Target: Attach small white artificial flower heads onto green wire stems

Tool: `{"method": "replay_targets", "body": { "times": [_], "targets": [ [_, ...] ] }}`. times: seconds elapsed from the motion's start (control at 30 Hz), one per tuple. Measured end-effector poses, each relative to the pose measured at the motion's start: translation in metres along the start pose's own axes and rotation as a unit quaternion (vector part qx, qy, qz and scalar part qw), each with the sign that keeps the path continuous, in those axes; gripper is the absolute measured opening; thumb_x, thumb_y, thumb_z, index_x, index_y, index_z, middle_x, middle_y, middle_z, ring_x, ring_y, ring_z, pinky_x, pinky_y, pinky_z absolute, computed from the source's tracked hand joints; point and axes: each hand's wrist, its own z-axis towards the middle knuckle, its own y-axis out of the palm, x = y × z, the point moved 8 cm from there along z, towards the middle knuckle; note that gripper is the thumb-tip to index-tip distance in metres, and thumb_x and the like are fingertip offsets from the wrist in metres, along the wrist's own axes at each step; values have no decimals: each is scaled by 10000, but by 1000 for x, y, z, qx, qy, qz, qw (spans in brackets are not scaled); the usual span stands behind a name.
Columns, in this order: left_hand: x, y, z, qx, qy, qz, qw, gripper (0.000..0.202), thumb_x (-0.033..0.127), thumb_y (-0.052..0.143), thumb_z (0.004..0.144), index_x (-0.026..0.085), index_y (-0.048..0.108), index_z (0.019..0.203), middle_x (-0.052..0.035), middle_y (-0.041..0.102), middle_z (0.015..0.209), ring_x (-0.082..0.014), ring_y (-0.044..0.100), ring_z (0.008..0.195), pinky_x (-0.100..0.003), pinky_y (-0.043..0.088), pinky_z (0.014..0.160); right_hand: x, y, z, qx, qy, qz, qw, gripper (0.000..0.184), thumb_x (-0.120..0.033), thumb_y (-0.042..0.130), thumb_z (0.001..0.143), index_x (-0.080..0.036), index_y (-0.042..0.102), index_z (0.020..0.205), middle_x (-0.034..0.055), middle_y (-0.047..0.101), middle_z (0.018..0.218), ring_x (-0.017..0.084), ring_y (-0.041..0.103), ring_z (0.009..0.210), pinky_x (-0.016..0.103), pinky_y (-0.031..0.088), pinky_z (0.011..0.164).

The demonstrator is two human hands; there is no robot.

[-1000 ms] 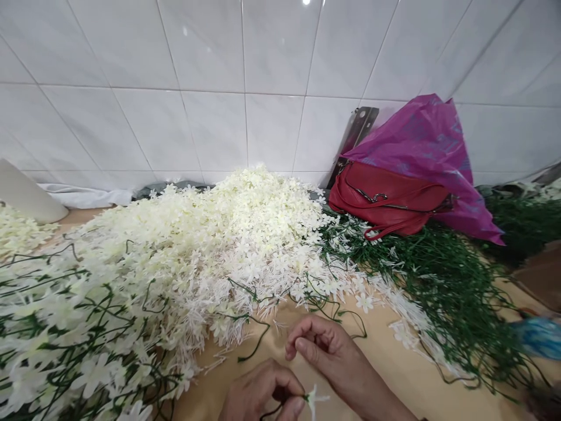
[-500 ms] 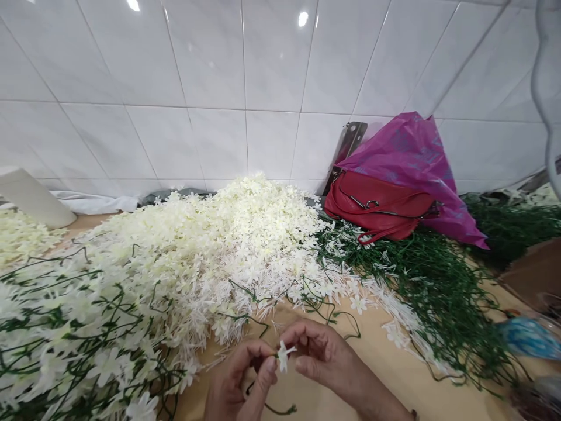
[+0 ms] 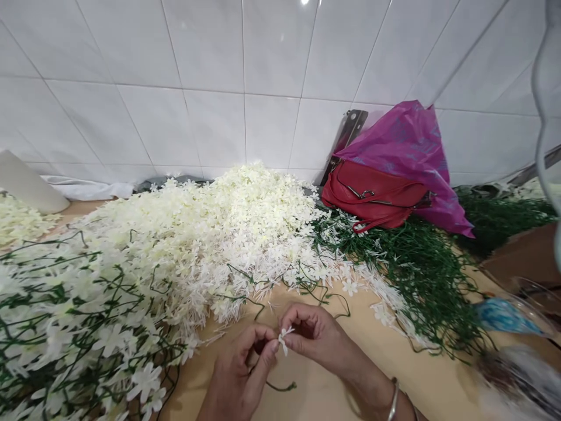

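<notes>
My left hand (image 3: 245, 365) pinches a green plastic stem (image 3: 280, 387) between thumb and forefinger, and its lower end curls out below the hand. At the fingertips a small white artificial flower (image 3: 284, 339) sits on the stem. My right hand (image 3: 315, 336) closes thumb and forefinger on the flower's petals from the right. Both hands meet low in the middle, just above the tan tabletop (image 3: 302, 403). Left of them lies a heap of white flowers on green stems (image 3: 109, 339). Loose pale flower heads (image 3: 258, 204) are piled behind.
A tangle of green stems (image 3: 421, 280) spreads on the right, with a red handbag (image 3: 372, 193) and a purple plastic bag (image 3: 403, 140) behind it. At far right are a blue-patterned packet (image 3: 504, 316) and a clear bag (image 3: 521, 374). A white roll (image 3: 35, 184) stands far left.
My right thumb and forefinger have come together on the flower's petals; before, they were apart beside it. The view has tilted slightly, and a bracelet on my right wrist now shows.
</notes>
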Motion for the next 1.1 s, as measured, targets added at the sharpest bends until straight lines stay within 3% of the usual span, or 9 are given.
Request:
{"method": "replay_targets", "body": {
  "times": [0.37,0.47,0.57,0.63,0.73,0.87,0.93,1.03,1.1],
  "targets": [
    [8,-2,1,3,10,12,1000,228,348,574,1029,202,672,884,-17,690,728,-145,635,650,-218,470,598,-9,3,1,-1,-14,16,1000,342,-447,887,805,-178,676,810,17,662,862,136,600,798,266,473,737],
    [15,0,1,-9,26,28,999,196,312,567,1028,206,665,896,-15,698,746,-141,625,636,-224,456,589,-14,-1,0,-6,-15,36,999,367,-487,899,779,-197,698,877,23,682,879,153,630,814,283,504,753],
    [23,1,0,-20,57,63,996,147,251,564,1013,210,655,904,-7,686,753,-141,622,646,-233,455,615,-25,-14,-2,53,-40,20,998,378,-549,846,821,-219,707,942,41,711,898,183,657,849,319,528,801],
    [26,3,-1,-27,73,91,993,121,210,568,994,208,647,903,-9,675,768,-146,624,671,-241,449,633,-38,-24,-1,116,-62,-45,990,297,-504,798,883,-226,715,945,44,717,921,192,660,884,328,522,839],
    [29,7,-2,-35,93,125,987,98,151,571,954,199,630,893,-18,661,788,-153,614,687,-254,425,628,-60,-21,10,159,-100,-194,963,145,-371,728,958,-227,725,981,44,706,975,209,653,970,348,501,905],
    [36,8,-2,-34,123,148,981,91,119,586,918,192,638,904,-24,651,811,-165,603,705,-271,409,633,-79,9,39,120,-165,-368,907,131,-216,727,949,-202,726,1080,79,702,1078,243,646,1053,393,491,945],
    [38,6,-2,-27,122,140,982,90,131,596,926,194,657,948,-27,655,836,-171,606,723,-281,417,653,-83,19,53,113,-180,-437,874,104,-129,711,935,-196,735,1011,85,709,1056,252,645,1032,408,487,933],
    [36,-2,0,-5,99,106,989,85,166,578,972,198,657,967,-36,665,873,-176,622,776,-290,451,708,-89,15,60,132,-189,-489,841,137,-82,678,936,-204,722,890,67,732,951,252,648,948,414,477,887],
    [32,-9,2,23,82,85,993,104,181,546,1004,197,640,963,-44,672,896,-177,639,825,-290,475,746,-95,1,54,156,-191,-479,842,101,-137,703,938,-213,718,873,49,743,886,243,654,883,406,474,852]
  ]
}}
